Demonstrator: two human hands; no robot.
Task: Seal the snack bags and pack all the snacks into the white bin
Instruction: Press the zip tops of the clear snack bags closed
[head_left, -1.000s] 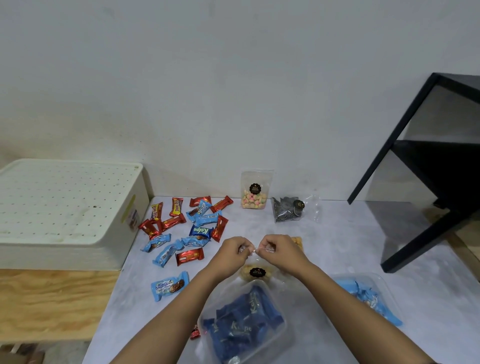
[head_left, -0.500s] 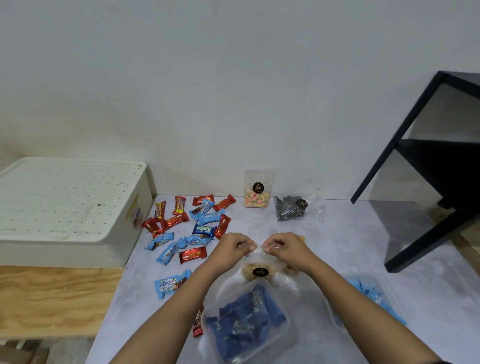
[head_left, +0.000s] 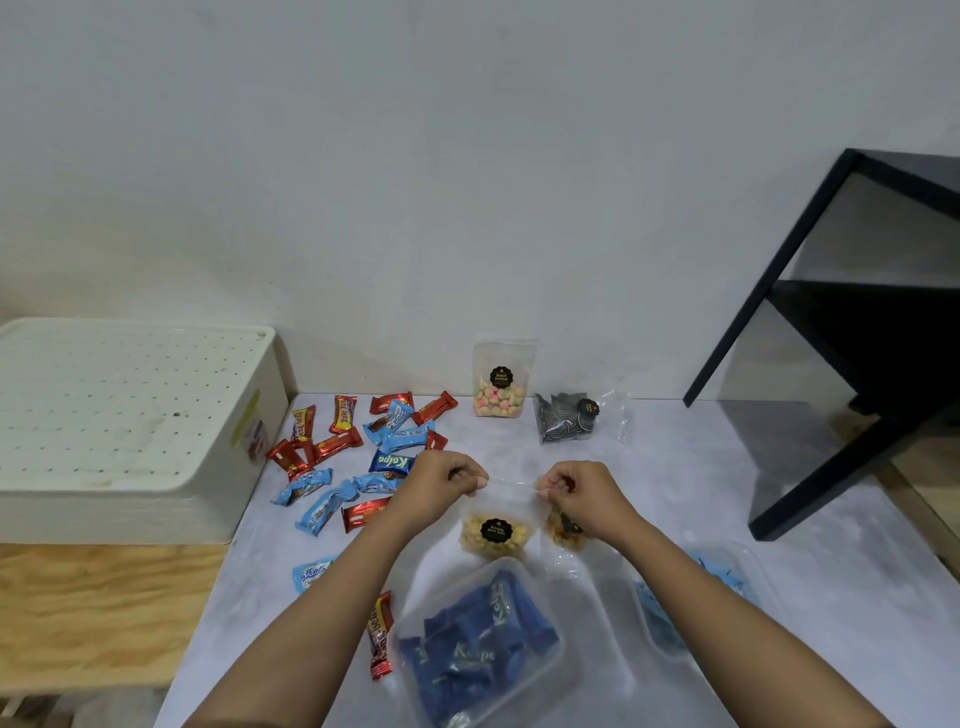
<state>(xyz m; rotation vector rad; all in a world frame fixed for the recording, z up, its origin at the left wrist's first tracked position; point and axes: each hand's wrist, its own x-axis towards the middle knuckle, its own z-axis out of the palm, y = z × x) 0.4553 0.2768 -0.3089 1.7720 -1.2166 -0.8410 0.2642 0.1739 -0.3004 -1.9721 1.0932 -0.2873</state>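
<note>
Head view: left hand (head_left: 441, 480) and right hand (head_left: 582, 493) each have fingers pinched shut on the top edge of a clear snack bag (head_left: 496, 530) of yellow pieces, held above the bench (head_left: 675, 493). White bin (head_left: 130, 415) sits far left, lid on.

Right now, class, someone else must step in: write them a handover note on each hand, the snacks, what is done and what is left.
Left hand and right hand each pinch a top corner of the nut bag, held over the table.
Puff bag stands by the wall; dark bag lies beside it.
Loose bars are scattered near the white bin, which is upside down.
Blue-bar pouch lies nearest.
Done: nothing packed.
Left: finish sealing, turn the bin over, pack everything.
</note>
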